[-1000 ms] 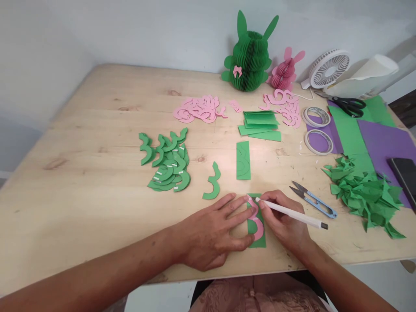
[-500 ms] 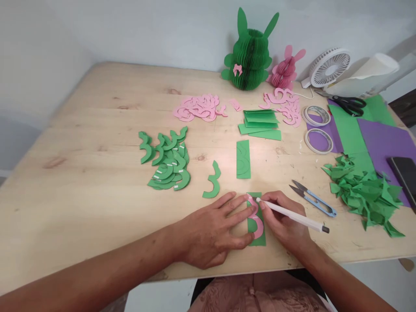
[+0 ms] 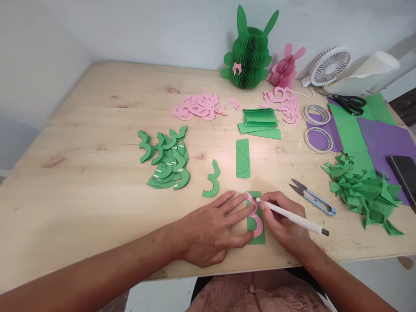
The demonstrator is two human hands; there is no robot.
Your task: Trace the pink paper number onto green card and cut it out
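Observation:
My left hand (image 3: 211,229) lies flat with spread fingers, its fingertips pressing a pink curved paper shape (image 3: 258,224) onto a green paper strip (image 3: 261,239). My right hand (image 3: 286,221) is closed round a white pen (image 3: 294,218). The pen's tip touches the strip's upper part, beside the pink shape's top edge. Just beyond my left hand lies a single green curved cutout (image 3: 213,182). Farther up, a green strip (image 3: 242,158) bears drawn curved lines.
Green cutouts (image 3: 167,169) are heaped on the left. Blue snips (image 3: 313,198), green scraps (image 3: 367,195), tape rolls (image 3: 318,139) and a phone (image 3: 403,173) lie right. Behind are pink cutouts (image 3: 198,106), folded green paper (image 3: 259,118), paper rabbits (image 3: 250,58) and a fan (image 3: 330,66).
The whole view has shifted very slightly. Both hands, the pen and the pink shape keep practically the same places relative to one another.

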